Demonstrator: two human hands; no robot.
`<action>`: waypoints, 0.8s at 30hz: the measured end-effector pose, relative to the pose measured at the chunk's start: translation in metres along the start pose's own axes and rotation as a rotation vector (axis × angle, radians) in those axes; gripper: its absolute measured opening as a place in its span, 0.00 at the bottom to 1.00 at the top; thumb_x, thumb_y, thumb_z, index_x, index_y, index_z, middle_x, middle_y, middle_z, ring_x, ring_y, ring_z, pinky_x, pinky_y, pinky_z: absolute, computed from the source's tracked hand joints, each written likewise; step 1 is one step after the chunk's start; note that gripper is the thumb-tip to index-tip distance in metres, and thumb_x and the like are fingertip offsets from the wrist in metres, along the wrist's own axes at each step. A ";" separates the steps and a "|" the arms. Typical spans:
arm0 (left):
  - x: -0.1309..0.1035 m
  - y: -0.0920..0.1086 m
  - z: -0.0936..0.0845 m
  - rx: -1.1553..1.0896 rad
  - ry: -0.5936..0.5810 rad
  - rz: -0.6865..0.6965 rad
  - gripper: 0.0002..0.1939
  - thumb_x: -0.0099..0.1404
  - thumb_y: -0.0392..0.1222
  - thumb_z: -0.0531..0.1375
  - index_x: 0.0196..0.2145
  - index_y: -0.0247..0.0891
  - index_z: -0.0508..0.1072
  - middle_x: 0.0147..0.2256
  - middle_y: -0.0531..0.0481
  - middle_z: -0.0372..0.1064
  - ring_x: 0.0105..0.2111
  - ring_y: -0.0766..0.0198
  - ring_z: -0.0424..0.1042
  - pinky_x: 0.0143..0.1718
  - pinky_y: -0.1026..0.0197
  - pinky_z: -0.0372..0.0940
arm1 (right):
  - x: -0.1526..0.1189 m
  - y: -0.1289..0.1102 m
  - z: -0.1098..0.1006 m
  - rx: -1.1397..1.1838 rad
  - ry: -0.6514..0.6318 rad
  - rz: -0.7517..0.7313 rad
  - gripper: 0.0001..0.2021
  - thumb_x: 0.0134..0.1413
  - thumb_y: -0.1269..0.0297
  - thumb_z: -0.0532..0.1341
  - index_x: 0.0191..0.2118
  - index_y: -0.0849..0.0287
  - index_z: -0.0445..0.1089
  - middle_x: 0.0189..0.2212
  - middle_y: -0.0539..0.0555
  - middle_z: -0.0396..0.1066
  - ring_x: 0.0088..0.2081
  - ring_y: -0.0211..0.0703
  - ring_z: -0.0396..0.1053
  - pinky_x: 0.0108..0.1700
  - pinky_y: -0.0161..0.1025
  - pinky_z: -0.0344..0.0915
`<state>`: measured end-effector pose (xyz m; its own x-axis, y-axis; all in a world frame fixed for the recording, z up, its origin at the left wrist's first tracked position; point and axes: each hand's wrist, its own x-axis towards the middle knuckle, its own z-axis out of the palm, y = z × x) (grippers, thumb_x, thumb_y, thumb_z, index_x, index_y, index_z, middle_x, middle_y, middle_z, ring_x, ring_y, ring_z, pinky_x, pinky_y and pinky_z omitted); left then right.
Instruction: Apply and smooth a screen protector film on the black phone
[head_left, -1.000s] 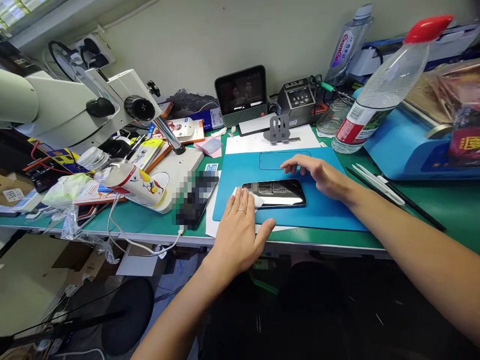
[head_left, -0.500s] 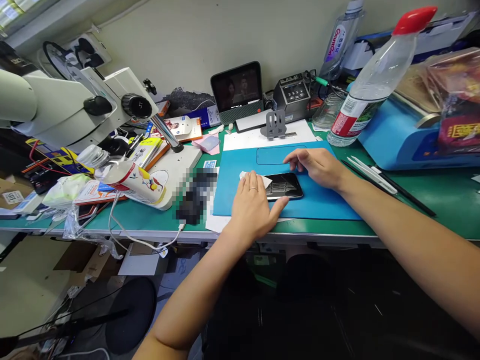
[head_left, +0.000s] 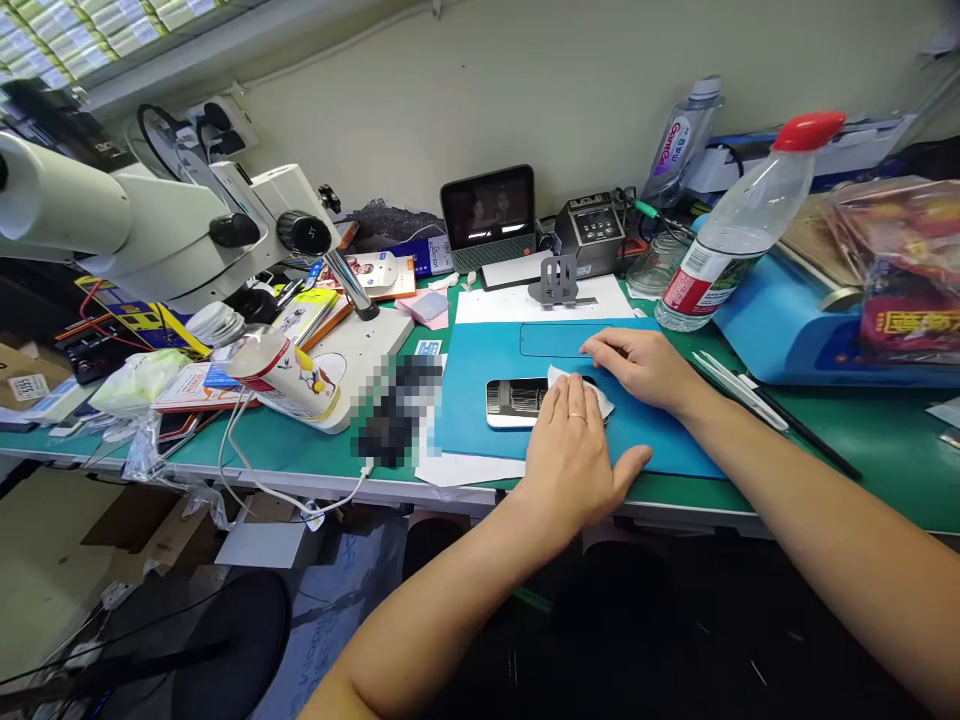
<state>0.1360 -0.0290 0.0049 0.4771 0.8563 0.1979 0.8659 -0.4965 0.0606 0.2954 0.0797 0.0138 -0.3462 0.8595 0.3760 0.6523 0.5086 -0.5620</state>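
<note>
A phone (head_left: 511, 403) lies face up on the blue mat (head_left: 480, 350), its dark glass showing reflections. My left hand (head_left: 574, 440), with a ring on one finger, lies flat over the phone's right part, pressing a white wipe (head_left: 606, 402) against it. The thumb is spread away from the other fingers. To the right, my right hand (head_left: 637, 368) hovers or rests at the phone's far right corner, fingers bent; whether they hold anything is hidden. Behind the phone, a thin dark-edged screen outline (head_left: 551, 340) lies on the mat.
A microscope (head_left: 187, 230) and a tilted drink bottle (head_left: 289, 375) stand at the left. Behind the mat are a small display (head_left: 491, 210) and a grey holder (head_left: 557, 282). A red-capped bottle (head_left: 720, 270), tweezers (head_left: 739, 390) and a blue machine (head_left: 780, 320) are at the right.
My left hand has slid the wipe rightward across the phone, uncovering its left part. My right hand stays near the phone's right end. The camera view has shifted slightly.
</note>
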 end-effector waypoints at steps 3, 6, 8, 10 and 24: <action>-0.021 -0.011 -0.006 -0.009 -0.011 0.030 0.42 0.76 0.62 0.40 0.67 0.16 0.57 0.69 0.26 0.50 0.71 0.44 0.49 0.71 0.48 0.48 | 0.000 -0.001 -0.001 -0.016 -0.010 -0.014 0.16 0.63 0.55 0.54 0.32 0.55 0.75 0.29 0.54 0.79 0.33 0.49 0.76 0.37 0.43 0.68; -0.042 -0.032 -0.012 0.001 -0.026 0.007 0.42 0.77 0.62 0.40 0.68 0.17 0.56 0.69 0.26 0.49 0.71 0.45 0.48 0.70 0.47 0.49 | 0.000 -0.001 0.000 -0.029 -0.018 -0.018 0.16 0.63 0.55 0.55 0.32 0.55 0.75 0.31 0.55 0.80 0.34 0.49 0.76 0.38 0.44 0.67; -0.052 -0.048 -0.014 0.023 -0.034 -0.054 0.41 0.77 0.60 0.40 0.68 0.17 0.54 0.70 0.26 0.47 0.71 0.45 0.46 0.70 0.45 0.50 | 0.000 0.000 0.000 -0.032 -0.016 -0.010 0.16 0.63 0.54 0.55 0.32 0.54 0.76 0.32 0.55 0.81 0.34 0.49 0.76 0.39 0.44 0.67; -0.058 -0.060 -0.015 0.036 -0.047 -0.101 0.38 0.78 0.57 0.40 0.69 0.18 0.53 0.70 0.27 0.45 0.72 0.46 0.45 0.70 0.44 0.51 | -0.001 0.001 0.001 -0.024 -0.015 0.007 0.16 0.63 0.53 0.56 0.32 0.54 0.76 0.33 0.54 0.81 0.35 0.50 0.75 0.38 0.45 0.67; 0.002 -0.024 -0.007 -0.006 -0.095 -0.179 0.45 0.75 0.64 0.40 0.68 0.14 0.55 0.69 0.24 0.47 0.71 0.38 0.45 0.70 0.43 0.48 | 0.003 -0.003 0.004 0.025 0.001 0.049 0.17 0.61 0.48 0.57 0.31 0.53 0.75 0.32 0.55 0.80 0.34 0.51 0.74 0.37 0.46 0.66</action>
<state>0.1155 -0.0164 0.0107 0.3280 0.9403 0.0905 0.9374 -0.3358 0.0920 0.2904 0.0809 0.0137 -0.3135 0.8833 0.3486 0.6515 0.4671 -0.5978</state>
